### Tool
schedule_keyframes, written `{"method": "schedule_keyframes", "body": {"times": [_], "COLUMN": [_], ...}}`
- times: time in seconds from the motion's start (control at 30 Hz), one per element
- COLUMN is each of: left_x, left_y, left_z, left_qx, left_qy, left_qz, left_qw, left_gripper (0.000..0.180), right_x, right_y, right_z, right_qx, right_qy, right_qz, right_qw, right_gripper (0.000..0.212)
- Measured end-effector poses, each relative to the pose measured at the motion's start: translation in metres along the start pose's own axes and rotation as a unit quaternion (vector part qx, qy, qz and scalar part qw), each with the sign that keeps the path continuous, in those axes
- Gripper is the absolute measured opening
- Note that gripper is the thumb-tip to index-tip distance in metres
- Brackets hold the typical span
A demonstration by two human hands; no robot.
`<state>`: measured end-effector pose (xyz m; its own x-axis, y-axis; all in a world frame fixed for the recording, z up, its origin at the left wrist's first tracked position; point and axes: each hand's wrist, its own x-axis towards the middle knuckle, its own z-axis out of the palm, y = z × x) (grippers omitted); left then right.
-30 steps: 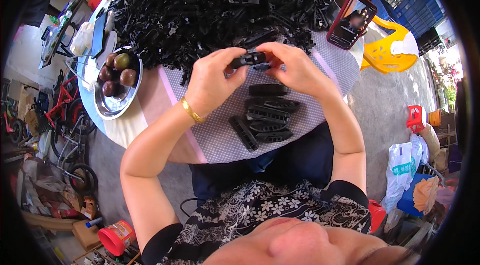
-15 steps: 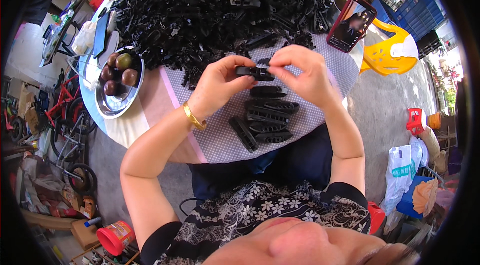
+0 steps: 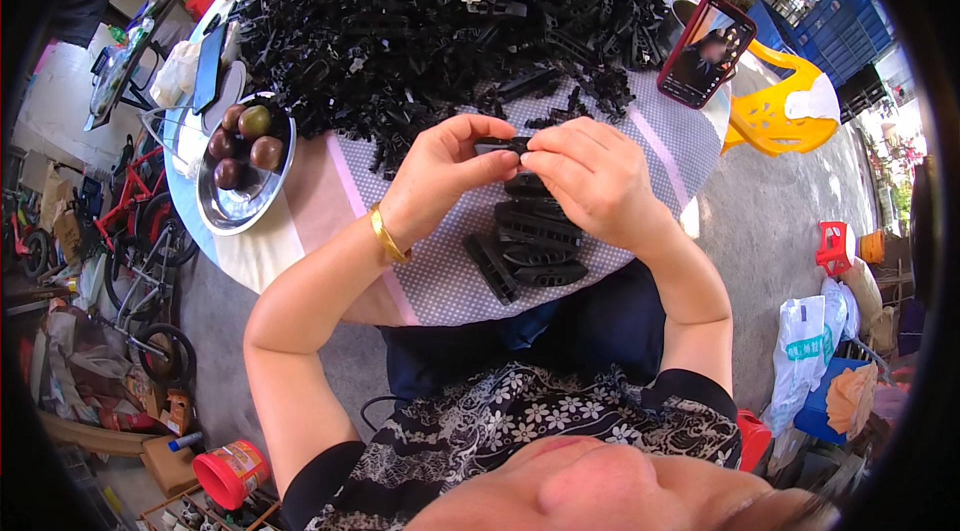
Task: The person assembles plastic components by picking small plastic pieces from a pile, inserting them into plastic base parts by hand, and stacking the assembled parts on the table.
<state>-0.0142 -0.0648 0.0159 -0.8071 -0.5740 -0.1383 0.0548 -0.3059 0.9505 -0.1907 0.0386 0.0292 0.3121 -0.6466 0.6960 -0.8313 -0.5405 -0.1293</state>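
Between my two hands is a small black plastic part [image 3: 503,144], held above the near side of the table. My left hand [image 3: 447,166], with a gold bracelet at the wrist, pinches its left end between thumb and fingers. My right hand [image 3: 592,174] has its fingertips closed on the right end, and they cover much of it. Below the hands lies a loose stack of long black plastic pieces [image 3: 538,229], partly hidden by my right hand. Beyond them a large heap of small black plastic parts [image 3: 430,21] spreads over the far side of the table.
A metal bowl of round dark fruit [image 3: 235,216] stands at the left on the cloth-covered table [image 3: 430,296]. Beside it lies a blue phone [image 3: 208,69]. A phone with a lit screen [image 3: 707,51] stands at the right, near a yellow plastic chair [image 3: 785,111].
My right hand has moved down and left, closer to my left hand. Its fingers now bunch over the part's right end and cover more of the stack.
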Motion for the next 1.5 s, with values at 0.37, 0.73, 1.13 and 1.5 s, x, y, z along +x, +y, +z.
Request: {"method": "schedule_keyframes", "body": {"times": [0.37, 0.73, 1.13, 1.5], "left_x": [-0.012, -0.011, 0.0, 0.0], "left_y": [0.0, -0.007, -0.01, -0.009], "left_z": [0.015, 0.017, 0.005, 0.011], "left_qx": [0.284, 0.399, -0.022, -0.072], "left_qy": [0.048, -0.144, -0.023, 0.059], "left_qz": [0.246, 0.314, 0.032, -0.015], "left_qw": [0.926, 0.849, 0.999, 0.995], "left_gripper": [0.024, 0.034, 0.033, 0.031], "right_x": [0.0, 0.013, 0.014, -0.001], "right_y": [0.003, 0.09, 0.05, 0.047], "right_z": [-0.005, 0.034, 0.018, 0.0], "right_qx": [0.252, -0.056, 0.037, 0.052], "right_qy": [-0.082, -0.044, 0.005, -0.075], "right_qz": [0.264, 0.099, 0.175, 0.222], "right_qw": [0.927, 0.993, 0.984, 0.971], "right_gripper": [0.03, 0.026, 0.026, 0.028]}}
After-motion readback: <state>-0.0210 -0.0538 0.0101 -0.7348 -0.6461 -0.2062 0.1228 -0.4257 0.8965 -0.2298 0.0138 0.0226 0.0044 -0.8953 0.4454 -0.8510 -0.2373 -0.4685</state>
